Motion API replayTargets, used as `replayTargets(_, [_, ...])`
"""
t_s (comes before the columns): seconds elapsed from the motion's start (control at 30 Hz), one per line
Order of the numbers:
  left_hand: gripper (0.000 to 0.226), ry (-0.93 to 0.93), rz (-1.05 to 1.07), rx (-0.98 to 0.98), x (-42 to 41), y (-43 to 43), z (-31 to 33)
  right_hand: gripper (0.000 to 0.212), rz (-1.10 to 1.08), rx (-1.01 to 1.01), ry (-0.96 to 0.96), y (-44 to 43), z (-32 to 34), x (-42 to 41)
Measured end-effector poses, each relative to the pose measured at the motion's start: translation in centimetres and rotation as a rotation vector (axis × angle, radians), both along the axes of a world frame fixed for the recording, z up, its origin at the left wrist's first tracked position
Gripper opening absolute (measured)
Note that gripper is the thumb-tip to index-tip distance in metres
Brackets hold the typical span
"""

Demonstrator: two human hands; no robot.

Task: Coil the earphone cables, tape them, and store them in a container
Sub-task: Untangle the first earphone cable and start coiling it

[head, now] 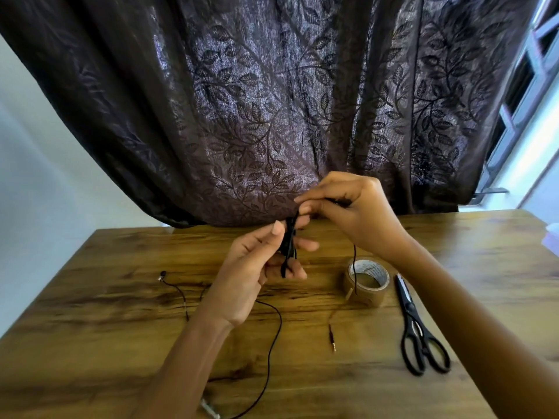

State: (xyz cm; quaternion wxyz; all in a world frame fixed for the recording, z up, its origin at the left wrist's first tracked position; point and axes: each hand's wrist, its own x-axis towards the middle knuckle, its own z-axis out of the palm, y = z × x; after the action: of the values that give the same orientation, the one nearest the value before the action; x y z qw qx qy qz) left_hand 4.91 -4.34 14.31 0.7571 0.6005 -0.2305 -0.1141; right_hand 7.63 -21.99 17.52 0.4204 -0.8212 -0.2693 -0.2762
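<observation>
The left hand [257, 261] is closed around a small black coil of earphone cable [289, 246], pinched between thumb and fingers just above the middle of the frame. The right hand [348, 207], slightly higher and to the right, is closed on the free strand and feeds it toward the bundle.

To wind well, I judge the loops should stay even in length and snug under the left thumb, with light tension from the right so nothing kinks.

Loose cable trails down over the tape roll [366, 281] and across the worktop [90, 343] toward the lower left; the jack plug [332, 338] lies at lower centre, and scissors [419, 331] lie right of the tape.

The number of loops is hard to make out. A pale object at the right edge is cut off, possibly the container. The metallic piece at the bottom edge is blurred.
</observation>
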Motion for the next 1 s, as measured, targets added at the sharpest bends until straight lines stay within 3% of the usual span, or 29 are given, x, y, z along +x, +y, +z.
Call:
replayTargets(0.2, [0.039,0.087,-0.055,-0.176,0.2,0.2,0.2,0.012,-0.09,0.246,0.188,-0.5,-3.2,1.0])
replayTargets(0.27, [0.043,0.127,-0.066,-0.251,0.4,0.3,0.3,0.01,-0.164,0.24,0.218,-0.3,-4.6,0.8])
replayTargets(0.4, [0.051,0.155,-0.052,-0.306,0.9,0.7,0.3,0.01,-0.249,0.041,0.16,0.7,-6.9,-0.9])
replayTargets(0.7, [0.056,0.128,0.003,-0.298,1.6,1.4,-0.3,0.035,-0.408,-0.492,-0.181,2.2,-7.2,-5.7])
replayTargets(0.83, [0.058,0.145,-0.007,-0.323,1.6,1.1,-0.6,0.014,-0.435,-0.618,-0.314,2.3,-5.9,-6.6])
replayTargets(1.0, [0.06,0.132,0.004,-0.25,1.8,0.9,-0.8,0.009,-0.379,-0.627,-0.271,1.9,-3.9,-6.9])
